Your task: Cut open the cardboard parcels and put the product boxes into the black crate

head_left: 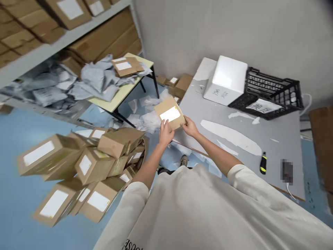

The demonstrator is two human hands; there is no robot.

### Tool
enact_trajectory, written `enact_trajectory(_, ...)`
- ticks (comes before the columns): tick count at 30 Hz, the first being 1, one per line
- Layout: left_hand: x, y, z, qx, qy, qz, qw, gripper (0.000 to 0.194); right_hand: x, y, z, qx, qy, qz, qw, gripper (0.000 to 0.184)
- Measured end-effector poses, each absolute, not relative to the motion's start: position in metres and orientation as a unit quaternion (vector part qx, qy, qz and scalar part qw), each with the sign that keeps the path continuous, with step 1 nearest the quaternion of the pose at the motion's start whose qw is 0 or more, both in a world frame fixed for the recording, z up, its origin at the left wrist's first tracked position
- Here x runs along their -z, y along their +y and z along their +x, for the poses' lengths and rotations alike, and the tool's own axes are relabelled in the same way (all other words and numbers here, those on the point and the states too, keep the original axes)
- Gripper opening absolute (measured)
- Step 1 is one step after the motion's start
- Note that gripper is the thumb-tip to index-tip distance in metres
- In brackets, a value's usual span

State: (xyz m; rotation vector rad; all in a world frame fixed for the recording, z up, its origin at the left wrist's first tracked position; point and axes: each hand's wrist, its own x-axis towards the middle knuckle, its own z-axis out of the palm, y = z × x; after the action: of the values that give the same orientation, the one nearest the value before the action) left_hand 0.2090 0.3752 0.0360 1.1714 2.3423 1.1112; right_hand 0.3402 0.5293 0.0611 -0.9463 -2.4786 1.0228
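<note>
In front of me I hold a flat brown cardboard parcel [161,106] that carries a white label [170,114] on its upper face. My left hand [165,133] grips its near edge, with fingers reaching over the label's border. At the parcel's right corner, my right hand [190,126] is closed on the cardboard; its fingertips are partly hidden. The parcel is over the gap at the left edge of the grey table [192,107].
A white foam box [229,78], a black crate [270,92] and a black-and-yellow cutter [263,163] are on the grey table. Labelled cartons [104,173] pile up on the floor at left. Grey mailer bags [97,76] cover a small yellow table [118,99] beside shelves [39,55].
</note>
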Motion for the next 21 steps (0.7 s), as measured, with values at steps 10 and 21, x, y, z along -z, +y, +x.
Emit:
enact_trajectory(10, -0.006, 0.511, 0.32, -0.324, 0.737, 0.545, 0.234, 0.071, -0.021, 0.606, 0.499, -0.363, -0.763, -0.503, 0.183, 0.065)
enact_trajectory(21, 0.014, 0.543, 0.343, -0.246, 0.685, 0.643, 0.238, 0.059, 0.025, 0.618, 0.553, -0.36, -0.734, -0.55, 0.172, 0.061)
